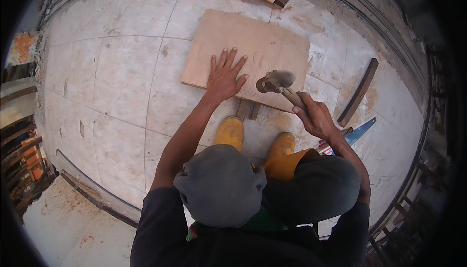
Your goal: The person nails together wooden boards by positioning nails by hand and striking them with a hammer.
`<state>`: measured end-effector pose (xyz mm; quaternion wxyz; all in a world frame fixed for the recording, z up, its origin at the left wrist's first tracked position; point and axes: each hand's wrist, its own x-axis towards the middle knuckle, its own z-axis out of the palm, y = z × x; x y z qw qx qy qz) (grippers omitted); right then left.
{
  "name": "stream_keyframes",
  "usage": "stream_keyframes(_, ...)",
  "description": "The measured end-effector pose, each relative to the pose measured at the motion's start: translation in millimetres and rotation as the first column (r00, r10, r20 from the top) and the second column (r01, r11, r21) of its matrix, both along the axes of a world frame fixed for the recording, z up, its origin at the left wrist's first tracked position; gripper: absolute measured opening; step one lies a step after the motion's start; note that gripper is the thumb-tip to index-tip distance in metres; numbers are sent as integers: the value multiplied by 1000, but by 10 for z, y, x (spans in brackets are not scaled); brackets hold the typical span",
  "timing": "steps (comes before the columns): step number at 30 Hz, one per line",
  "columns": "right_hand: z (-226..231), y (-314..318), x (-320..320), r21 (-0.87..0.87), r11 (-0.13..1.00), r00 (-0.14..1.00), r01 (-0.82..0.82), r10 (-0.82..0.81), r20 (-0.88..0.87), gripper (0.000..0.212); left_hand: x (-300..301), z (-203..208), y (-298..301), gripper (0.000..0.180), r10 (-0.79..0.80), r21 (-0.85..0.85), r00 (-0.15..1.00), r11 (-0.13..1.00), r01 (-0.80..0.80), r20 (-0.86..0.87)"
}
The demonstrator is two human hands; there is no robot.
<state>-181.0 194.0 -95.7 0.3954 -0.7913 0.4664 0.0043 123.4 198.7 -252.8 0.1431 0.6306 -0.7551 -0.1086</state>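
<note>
One hammer (279, 80); at least three boards (248, 48); two boots (229, 132); one saw (362, 131); one dark wooden bar (360, 91).

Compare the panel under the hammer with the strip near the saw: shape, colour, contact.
Shape: the panel is broad; the strip is narrow.
Colour: the panel is pale tan; the strip is dark brown.
Contact: the left grip lies spread on the panel; the strip lies unheld.
Both look wooden.

The left hand (225, 80) lies on a tan rectangular plywood board (258, 38); over it, the right hand (317, 117) holds a wooden-handled metal hammer (279, 79).
</note>
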Motion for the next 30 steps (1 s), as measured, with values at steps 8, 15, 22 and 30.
stream_keyframes(8,-230,334,-338,117,931,937,346,-350,14,37,1131,228,-87,92,732,498,662,639,-586,-160)
stream_keyframes(15,-461,431,-308,231,881,895,413,-440,76,36,1179,5,-31,83,754,741,441,624,-248,-487)
stream_keyframes(22,-478,406,-207,230,890,896,394,-428,119,36,1191,-1,48,82,803,744,319,590,-313,-503)
stream_keyframes(30,-427,323,-146,126,930,925,344,-359,126,39,1226,-224,-56,85,776,700,434,615,-363,-457)
